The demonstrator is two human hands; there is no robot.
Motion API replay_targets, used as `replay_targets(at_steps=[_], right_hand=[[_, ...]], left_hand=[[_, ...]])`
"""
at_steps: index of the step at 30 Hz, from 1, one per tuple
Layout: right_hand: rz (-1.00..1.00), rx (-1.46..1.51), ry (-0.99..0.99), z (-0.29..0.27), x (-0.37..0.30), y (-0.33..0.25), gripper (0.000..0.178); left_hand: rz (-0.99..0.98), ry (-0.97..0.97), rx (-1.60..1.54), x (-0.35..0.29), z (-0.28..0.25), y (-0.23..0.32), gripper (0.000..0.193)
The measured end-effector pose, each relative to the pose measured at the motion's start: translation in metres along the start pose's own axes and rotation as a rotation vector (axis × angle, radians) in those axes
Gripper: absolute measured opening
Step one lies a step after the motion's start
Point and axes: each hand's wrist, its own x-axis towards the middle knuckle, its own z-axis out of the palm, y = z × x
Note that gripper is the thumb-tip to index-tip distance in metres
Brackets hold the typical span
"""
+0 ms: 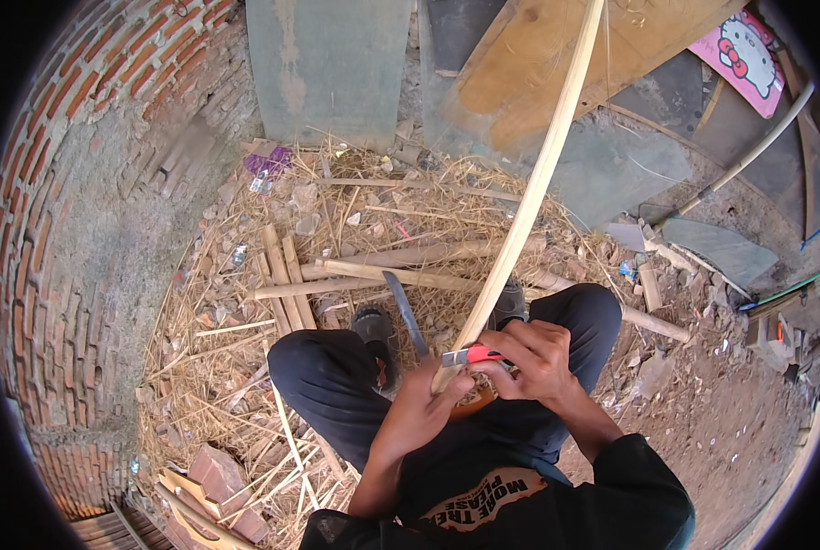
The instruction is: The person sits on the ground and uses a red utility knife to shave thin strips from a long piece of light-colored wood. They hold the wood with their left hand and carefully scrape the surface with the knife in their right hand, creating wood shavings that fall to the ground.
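A long, pale strip of split bamboo (540,174) slants from my lap up and away past the top edge of the view. My left hand (417,405) is closed around its near end. In my right hand (537,359) is a utility knife (485,353) with a red handle; its blade lies against the bamboo just beyond my left thumb. Some pale curled shavings (472,394) sit in my lap below the knife. Between my knees, a long, dark machete-like blade (404,313) points away from me, its near end hidden by my left hand and the bamboo.
Straw, shavings and rubble surround my feet. Split bamboo lengths (286,275) and poles (401,273) lie in front of me. A brick wall (71,229) rises on the left, broken bricks (225,486) at lower left. Grey boards (332,73) and a wooden panel (566,73) stand at the far side.
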Motion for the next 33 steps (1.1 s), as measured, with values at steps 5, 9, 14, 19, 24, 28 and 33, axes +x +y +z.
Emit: replay_targets(at_steps=[5,9,14,19,24,28,33], right_hand=[[0.011,-0.009,0.016,0.002,-0.001,0.002,0.032],[0.037,-0.011,0.041,-0.003,0.005,0.006,0.030],[0.028,-0.015,0.037,-0.011,0.015,0.009,0.028],[0.168,-0.010,0.144,-0.018,0.024,0.034,0.028],[0.123,-0.010,0.099,-0.020,0.029,0.038,0.028],[0.145,0.000,0.125,-0.022,0.034,0.047,0.028],[0.190,-0.005,0.109,-0.027,0.041,0.051,0.026]], left_hand=[[0.011,0.022,-0.018,-0.004,0.000,-0.001,0.023],[0.024,-0.002,0.022,-0.007,-0.001,-0.009,0.024],[0.013,0.056,-0.030,-0.015,0.005,-0.014,0.020],[-0.054,0.017,0.026,-0.029,0.003,-0.016,0.019],[-0.051,0.043,0.025,-0.033,0.002,-0.009,0.023],[-0.053,0.024,0.056,-0.038,-0.001,-0.011,0.024],[-0.092,0.029,0.052,-0.041,-0.001,-0.013,0.022]])
